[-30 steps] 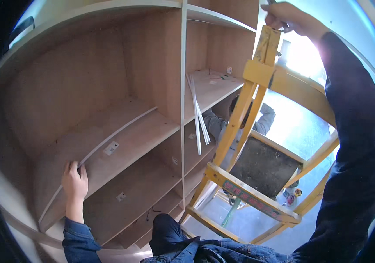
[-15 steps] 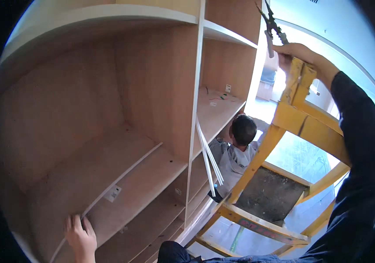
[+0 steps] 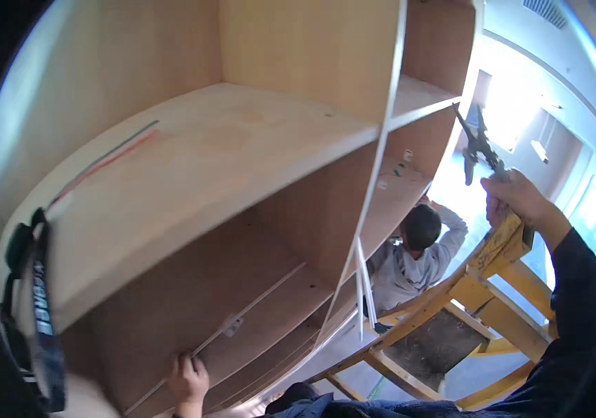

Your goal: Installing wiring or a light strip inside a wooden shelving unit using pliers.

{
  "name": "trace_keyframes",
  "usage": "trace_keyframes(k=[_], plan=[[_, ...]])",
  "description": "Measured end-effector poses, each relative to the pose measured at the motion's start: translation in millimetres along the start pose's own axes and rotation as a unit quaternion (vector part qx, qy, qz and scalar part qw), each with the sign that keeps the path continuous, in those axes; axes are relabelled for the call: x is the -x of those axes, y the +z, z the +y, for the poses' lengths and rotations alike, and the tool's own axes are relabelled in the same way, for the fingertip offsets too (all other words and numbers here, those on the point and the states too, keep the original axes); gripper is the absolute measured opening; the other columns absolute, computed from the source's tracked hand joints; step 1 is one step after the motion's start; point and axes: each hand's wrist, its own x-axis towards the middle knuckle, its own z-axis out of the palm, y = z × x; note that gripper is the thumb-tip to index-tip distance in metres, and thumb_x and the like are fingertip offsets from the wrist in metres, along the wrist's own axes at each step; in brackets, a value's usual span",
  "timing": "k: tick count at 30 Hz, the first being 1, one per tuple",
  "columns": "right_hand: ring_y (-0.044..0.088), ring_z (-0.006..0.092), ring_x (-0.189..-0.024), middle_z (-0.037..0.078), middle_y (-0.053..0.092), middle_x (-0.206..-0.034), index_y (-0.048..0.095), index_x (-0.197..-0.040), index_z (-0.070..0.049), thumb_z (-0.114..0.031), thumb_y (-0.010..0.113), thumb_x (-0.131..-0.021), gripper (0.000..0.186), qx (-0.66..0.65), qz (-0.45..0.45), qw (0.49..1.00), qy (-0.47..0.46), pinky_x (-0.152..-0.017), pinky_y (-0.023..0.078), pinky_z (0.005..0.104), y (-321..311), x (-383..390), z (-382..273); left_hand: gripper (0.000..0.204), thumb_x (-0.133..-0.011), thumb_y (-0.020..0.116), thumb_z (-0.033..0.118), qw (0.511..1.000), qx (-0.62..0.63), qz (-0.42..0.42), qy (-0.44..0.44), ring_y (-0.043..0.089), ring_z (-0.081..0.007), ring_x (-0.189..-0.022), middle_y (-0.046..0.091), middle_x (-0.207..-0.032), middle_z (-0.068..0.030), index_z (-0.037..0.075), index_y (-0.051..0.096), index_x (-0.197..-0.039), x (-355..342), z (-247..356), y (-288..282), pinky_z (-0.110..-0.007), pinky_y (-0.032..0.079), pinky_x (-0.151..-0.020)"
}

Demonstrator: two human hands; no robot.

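Observation:
My left hand [image 3: 188, 382] has its fingers curled over a thin white strip [image 3: 270, 290] that lies along the lower shelf of a wooden cabinet. Beyond my fingers the strip runs to the compartment's far side wall. My right hand [image 3: 519, 197] is raised at the top of a yellow wooden stepladder [image 3: 482, 279]. It grips a dark plier-like tool [image 3: 480, 148] whose jaws point up and stand apart; the palm hides part of the handles. A small white label-like piece [image 3: 233, 327] lies beside the strip.
On the upper shelf [image 3: 242, 139] are red and dark wires [image 3: 106, 164] and a black strap [image 3: 43, 313] with dark attachments. White strips [image 3: 364, 292] lean at the cabinet's divider. A co-worker in a grey hoodie [image 3: 413, 272] is low between cabinet and ladder.
The view has shifted upward, bringing the upper shelf, wires and strap into sight. My left hand stays at the strip and my right hand keeps the tool. The co-worker's arm is now raised near the head.

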Motion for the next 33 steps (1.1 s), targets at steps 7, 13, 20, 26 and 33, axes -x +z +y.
trace_keyframes(k=[7,13,20,26,33], plan=[[0.06,0.0163,-0.053,0.007,0.067,-0.066,0.068,-0.081,-0.003,-0.031,0.061,-0.102,0.036,0.0,0.0,1.0,-0.024,-0.059,0.052,0.0281,1,-11,14,0.009,-0.086,0.066,0.012,1.0,-0.008,0.013,-0.023,0.06,-0.0368,-0.071,0.064,-0.09,-0.0135,0.008,0.069,-0.092,-4,0,-12,-0.045,0.052,-0.064],[0.057,0.0156,-0.048,0.006,0.061,-0.06,0.063,-0.071,-0.007,-0.023,0.062,-0.099,0.032,-0.058,0.001,0.998,-0.031,-0.057,0.051,0.0298,5,-13,23,0.009,-0.088,0.069,0.01,0.996,0.022,0.037,0.075,0.059,-0.0287,-0.068,0.062,-0.083,-0.0076,0.007,0.07,-0.096,-28,5,-64,-0.04,0.049,-0.061],[0.055,0.0144,-0.05,0.005,0.061,-0.065,0.06,-0.096,-0.005,-0.027,0.065,-0.102,0.023,-0.177,-0.026,0.984,-0.006,-0.051,0.048,0.028,2,-25,38,0.016,-0.084,0.072,0.007,0.988,0.085,0.081,0.101,0.059,-0.0247,-0.072,0.061,-0.089,-0.0059,0.01,0.07,-0.099,-30,17,-140,-0.038,0.049,-0.063],[0.053,0.0146,-0.049,0.005,0.058,-0.06,0.061,-0.085,-0.007,-0.022,0.064,-0.1,0.021,-0.168,-0.008,0.985,-0.033,-0.048,0.045,0.0291,5,-67,89,0.016,-0.085,0.074,0.007,0.974,0.164,0.108,0.112,0.056,-0.0196,-0.063,0.06,-0.084,-0.0035,0.009,0.07,-0.101,-36,28,-203,-0.032,0.046,-0.057],[0.053,0.0159,-0.044,0.005,0.057,-0.056,0.059,-0.076,-0.009,-0.022,0.064,-0.099,0.027,-0.1,0.033,0.991,-0.086,-0.045,0.043,0.0293,10,-81,90,0.018,-0.085,0.075,0.004,0.964,0.219,0.118,0.091,0.05,-0.0171,-0.053,0.06,-0.077,-0.002,0.005,0.071,-0.103,-51,53,-307,-0.028,0.04,-0.049]])
